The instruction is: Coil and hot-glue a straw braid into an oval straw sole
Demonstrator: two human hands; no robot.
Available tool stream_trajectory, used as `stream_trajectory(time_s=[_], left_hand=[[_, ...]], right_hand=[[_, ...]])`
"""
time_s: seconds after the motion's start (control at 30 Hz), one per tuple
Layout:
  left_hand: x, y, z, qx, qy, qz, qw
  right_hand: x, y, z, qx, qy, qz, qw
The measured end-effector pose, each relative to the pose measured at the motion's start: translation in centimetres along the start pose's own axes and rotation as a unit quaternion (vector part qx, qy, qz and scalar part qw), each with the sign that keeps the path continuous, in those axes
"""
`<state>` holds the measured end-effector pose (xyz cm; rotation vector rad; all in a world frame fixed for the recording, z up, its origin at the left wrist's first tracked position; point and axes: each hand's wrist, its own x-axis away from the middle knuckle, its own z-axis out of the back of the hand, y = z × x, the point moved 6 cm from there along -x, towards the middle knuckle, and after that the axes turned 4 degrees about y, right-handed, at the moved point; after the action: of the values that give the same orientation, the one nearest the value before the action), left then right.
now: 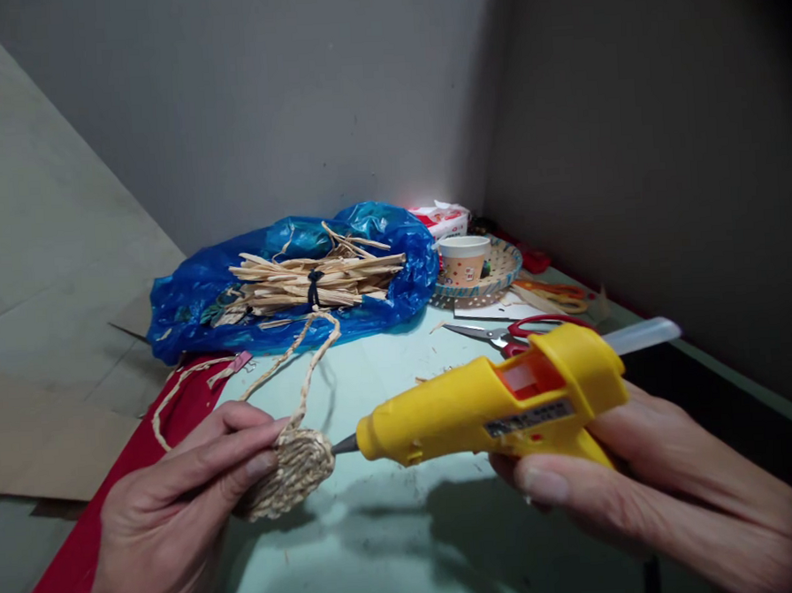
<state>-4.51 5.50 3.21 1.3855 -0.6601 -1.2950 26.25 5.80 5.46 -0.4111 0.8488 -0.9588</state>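
My left hand [181,502] pinches a small coiled disc of braided straw [292,470] just above the pale green table [409,544]. A braided straw cord [307,363] runs from the disc back toward the blue bag. My right hand [645,487] grips a yellow hot glue gun [501,402], its clear glue stick [641,335] poking out at the back. The gun's metal nozzle touches the right edge of the coil.
A blue plastic bag [190,298] with a tied bundle of straw strips [315,279] lies at the back. Red-handled scissors [517,330], a woven tray [501,269] with a paper cup [464,257] and orange scissors [555,290] sit at the back right. Red cloth [114,488] hangs on the left.
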Motion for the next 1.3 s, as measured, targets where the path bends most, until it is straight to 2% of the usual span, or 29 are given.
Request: stream_trajectory(time_s=[0.23, 0.43, 0.57, 0.63, 0.73, 0.8, 0.83, 0.9, 0.93, 0.97, 1.03, 1.07, 1.1, 1.17, 1.2, 1.23, 1.3], left_hand=[[-0.1, 0.1, -0.1, 0.010, 0.008, 0.030, 0.999], [0.2, 0.7, -0.8, 0.036, 0.085, 0.070, 0.993], [-0.1, 0.2, -1.2, 0.056, 0.064, 0.118, 0.989], [-0.2, -0.2, -1.2, 0.078, 0.076, 0.159, 0.981], [-0.2, -0.7, -1.5, 0.113, 0.104, 0.216, 0.964], [-0.2, -0.8, -1.7, 0.115, 0.099, 0.235, 0.960], [-0.3, -0.8, -1.7, 0.114, 0.092, 0.234, 0.961], [-0.3, -0.6, -1.5, 0.098, 0.075, 0.210, 0.970], [-0.4, -0.4, -1.4, 0.084, 0.059, 0.187, 0.977], [-0.5, -0.2, -1.3, 0.062, 0.041, 0.159, 0.985], [-0.5, 0.5, -1.3, 0.019, -0.010, 0.096, 0.995], [-0.5, 0.9, -1.3, 0.002, -0.031, 0.069, 0.997], [-0.5, 1.1, -1.3, -0.010, -0.053, 0.046, 0.997], [-0.3, 1.4, -1.6, -0.030, -0.094, 0.021, 0.995], [-0.2, 1.5, -1.8, -0.039, -0.118, 0.019, 0.992], [-0.1, 1.4, -2.0, -0.046, -0.139, 0.023, 0.989], [0.3, 1.3, -2.4, -0.048, -0.155, 0.041, 0.986]], right_hand=[[0.0, 0.0, -0.2, -0.008, 0.008, 0.006, 1.000], [1.0, 0.4, -0.4, -0.003, -0.003, 0.018, 1.000], [1.8, 1.5, -0.9, -0.020, -0.005, 0.002, 1.000], [1.6, 1.9, -1.1, -0.045, -0.024, -0.012, 0.999], [0.6, 2.0, -1.9, -0.093, -0.089, -0.050, 0.990], [-0.2, 2.1, -3.0, -0.148, -0.172, -0.112, 0.967], [-0.4, 2.3, -3.8, -0.187, -0.221, -0.164, 0.943], [-0.2, 2.6, -5.6, -0.269, -0.313, -0.275, 0.868], [0.0, 2.5, -6.3, -0.296, -0.345, -0.306, 0.837], [0.1, 2.4, -6.8, -0.307, -0.367, -0.319, 0.818], [0.7, 2.4, -7.5, -0.283, -0.404, -0.336, 0.802], [0.9, 2.4, -7.5, -0.244, -0.407, -0.335, 0.814], [0.8, 2.4, -7.2, -0.184, -0.394, -0.321, 0.841], [0.2, 1.9, -6.0, -0.026, -0.342, -0.236, 0.909], [-0.1, 1.3, -5.3, 0.058, -0.317, -0.178, 0.930], [-0.4, 0.7, -4.7, 0.139, -0.298, -0.126, 0.936], [-0.9, 0.1, -3.9, 0.257, -0.274, -0.068, 0.924]])
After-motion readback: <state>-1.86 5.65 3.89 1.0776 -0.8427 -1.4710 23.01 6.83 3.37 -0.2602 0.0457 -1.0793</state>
